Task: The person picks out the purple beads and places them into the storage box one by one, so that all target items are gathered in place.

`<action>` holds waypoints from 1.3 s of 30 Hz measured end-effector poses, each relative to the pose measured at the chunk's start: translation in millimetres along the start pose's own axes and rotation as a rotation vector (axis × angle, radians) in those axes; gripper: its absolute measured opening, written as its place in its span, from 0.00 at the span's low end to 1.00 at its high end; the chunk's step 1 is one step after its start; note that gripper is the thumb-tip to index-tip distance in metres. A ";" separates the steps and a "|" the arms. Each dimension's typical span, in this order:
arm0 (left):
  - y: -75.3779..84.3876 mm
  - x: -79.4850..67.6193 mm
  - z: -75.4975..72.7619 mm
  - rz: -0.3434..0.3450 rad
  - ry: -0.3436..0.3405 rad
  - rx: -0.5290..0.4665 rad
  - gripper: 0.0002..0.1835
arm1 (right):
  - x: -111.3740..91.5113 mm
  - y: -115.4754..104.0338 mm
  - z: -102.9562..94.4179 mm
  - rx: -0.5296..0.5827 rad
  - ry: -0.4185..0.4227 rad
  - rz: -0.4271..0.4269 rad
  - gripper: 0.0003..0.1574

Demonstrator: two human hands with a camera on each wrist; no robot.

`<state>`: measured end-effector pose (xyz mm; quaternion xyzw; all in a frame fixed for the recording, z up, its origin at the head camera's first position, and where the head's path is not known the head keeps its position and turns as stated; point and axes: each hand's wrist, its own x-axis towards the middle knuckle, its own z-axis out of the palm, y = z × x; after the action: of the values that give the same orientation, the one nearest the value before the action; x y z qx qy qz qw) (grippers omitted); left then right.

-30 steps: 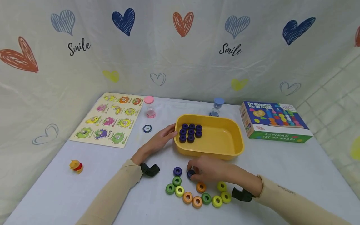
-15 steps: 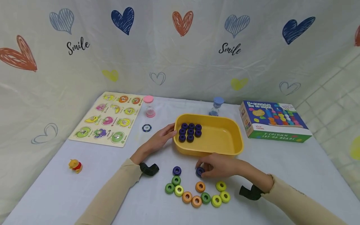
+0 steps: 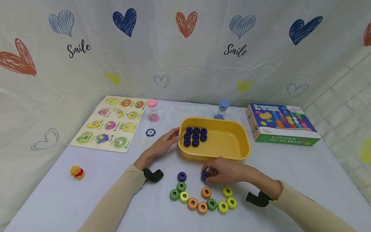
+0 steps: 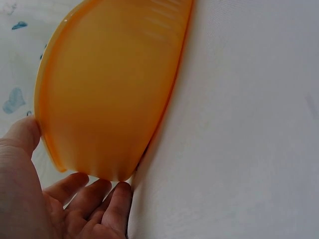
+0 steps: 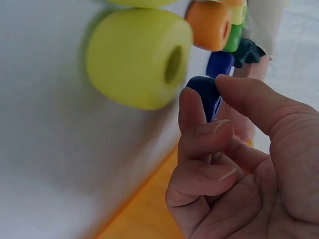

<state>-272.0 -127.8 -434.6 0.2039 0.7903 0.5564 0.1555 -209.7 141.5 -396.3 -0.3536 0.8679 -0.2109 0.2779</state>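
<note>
My right hand (image 3: 224, 170) pinches a dark blue ring-shaped bead (image 3: 205, 176) between thumb and index finger, just in front of the tray. In the right wrist view the same blue bead (image 5: 204, 94) sits at the fingertips, its hole partly showing. My left hand (image 3: 163, 141) holds the left end of the yellow tray (image 3: 232, 141); in the left wrist view the thumb lies at the tray's rim and the fingers touch its outer wall. Inside the tray, several dark blue beads (image 3: 195, 136) stand grouped in rows at the left.
On the white cloth lie another blue bead (image 3: 182, 176) and green (image 3: 174, 194), orange (image 3: 192, 203) and yellow beads (image 3: 223, 207). Around the tray are a boxed bead set (image 3: 284, 125), two sand timers (image 3: 222, 109), a fruit puzzle board (image 3: 108, 124), a chip (image 3: 150, 132) and a bear figure (image 3: 77, 172).
My right hand has shifted to the right with the blue bead, away from the other blue one, and has then stayed nearly still. My left hand keeps its place on the tray.
</note>
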 end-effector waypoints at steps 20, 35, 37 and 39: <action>1.7 -2.4 -0.1 -0.002 -0.001 -0.002 0.32 | -8.6 -13.2 -53.5 -0.036 0.087 -0.050 0.19; -0.1 0.1 -1.0 0.014 -0.009 -0.014 0.31 | 18.2 4.7 -80.3 -0.072 0.082 0.048 0.23; 0.1 -0.1 -1.1 0.019 -0.008 -0.010 0.32 | 23.0 5.9 -82.9 -0.067 0.065 0.068 0.23; 0.5 -0.5 -1.2 0.022 -0.007 -0.006 0.32 | 28.3 7.3 -85.5 -0.067 0.050 0.084 0.23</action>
<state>-272.1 -128.9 -433.6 0.2140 0.7858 0.5598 0.1526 -284.1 140.2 -345.2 -0.3203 0.8953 -0.1788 0.2528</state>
